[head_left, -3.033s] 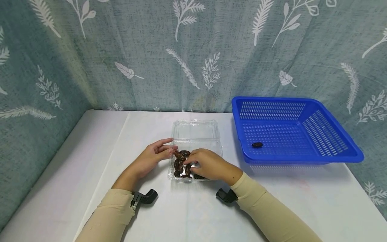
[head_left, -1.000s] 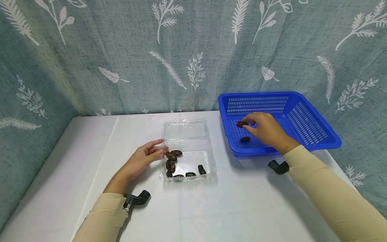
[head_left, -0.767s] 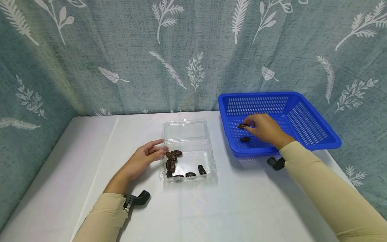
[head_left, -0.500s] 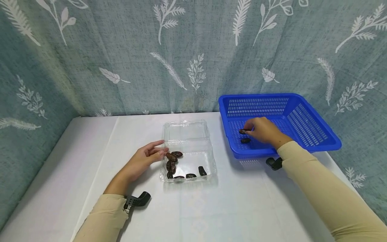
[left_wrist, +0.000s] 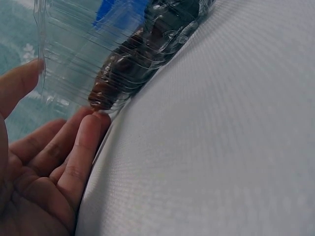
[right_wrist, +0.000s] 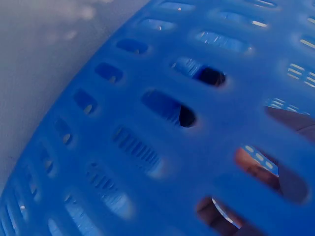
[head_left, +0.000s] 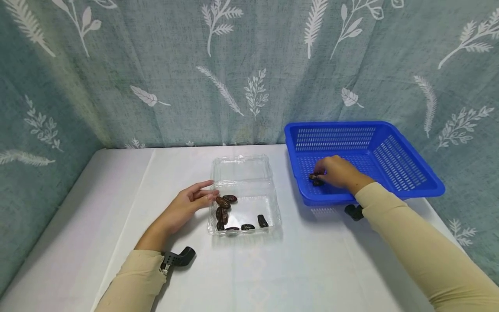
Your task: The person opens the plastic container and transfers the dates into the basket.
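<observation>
My right hand (head_left: 336, 172) is inside the blue basket, low over its floor, and pinches a dark brown date (head_left: 312, 176) between thumb and fingers. Right by it lies a second date (head_left: 318, 183). The basket's slotted wall fills most of the right wrist view, with bits of fingers (right_wrist: 256, 167) showing through. My left hand (head_left: 187, 208) rests at the left side of a clear plastic clamshell box (head_left: 249, 206), fingers extended and touching the wall. In the left wrist view, fingertips (left_wrist: 88, 125) meet the box beside the dates (left_wrist: 128, 69) in it.
Several dates (head_left: 222, 212) lie along the box's left and front sides, one date (head_left: 262, 221) at its front right. The box's lid (head_left: 241, 168) is folded back. The blue basket (head_left: 422, 182) stands at the right on a white-covered table (head_left: 249, 268), a patterned curtain (head_left: 175, 69) behind.
My right hand has gone from the clear box to the basket with a date and come down beside the date there. My left hand has stayed at the box.
</observation>
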A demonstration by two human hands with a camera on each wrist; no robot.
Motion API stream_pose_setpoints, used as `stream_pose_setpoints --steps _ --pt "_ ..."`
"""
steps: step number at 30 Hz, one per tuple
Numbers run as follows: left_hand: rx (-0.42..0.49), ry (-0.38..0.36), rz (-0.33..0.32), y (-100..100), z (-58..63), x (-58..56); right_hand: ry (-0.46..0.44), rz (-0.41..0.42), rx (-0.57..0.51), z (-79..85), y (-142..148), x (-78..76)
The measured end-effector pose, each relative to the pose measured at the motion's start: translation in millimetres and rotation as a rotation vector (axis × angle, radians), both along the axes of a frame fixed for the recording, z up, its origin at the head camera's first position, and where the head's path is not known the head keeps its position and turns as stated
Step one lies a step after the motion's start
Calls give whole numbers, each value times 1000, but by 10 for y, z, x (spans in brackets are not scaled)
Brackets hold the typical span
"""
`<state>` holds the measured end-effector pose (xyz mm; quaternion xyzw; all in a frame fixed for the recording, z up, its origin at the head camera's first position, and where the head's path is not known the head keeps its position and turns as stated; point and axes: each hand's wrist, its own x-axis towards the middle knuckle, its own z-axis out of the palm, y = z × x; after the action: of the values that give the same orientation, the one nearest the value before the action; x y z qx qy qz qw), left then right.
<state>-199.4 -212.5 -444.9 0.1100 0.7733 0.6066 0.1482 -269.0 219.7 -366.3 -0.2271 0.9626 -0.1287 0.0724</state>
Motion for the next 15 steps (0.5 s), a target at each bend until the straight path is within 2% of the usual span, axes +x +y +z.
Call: stream_pose_setpoints --steps 5,8,12,15 --pt "-2 2 9 -2 11 6 6 2 8 1 -1 -1" --pt "6 -6 5 0 4 4 10 -27 13 21 2 17" --pt "14 -6 7 10 5 8 76 -64 -11 83 -6 64" --pt "15 -4 12 17 11 11 154 -56 -60 147 -50 115"
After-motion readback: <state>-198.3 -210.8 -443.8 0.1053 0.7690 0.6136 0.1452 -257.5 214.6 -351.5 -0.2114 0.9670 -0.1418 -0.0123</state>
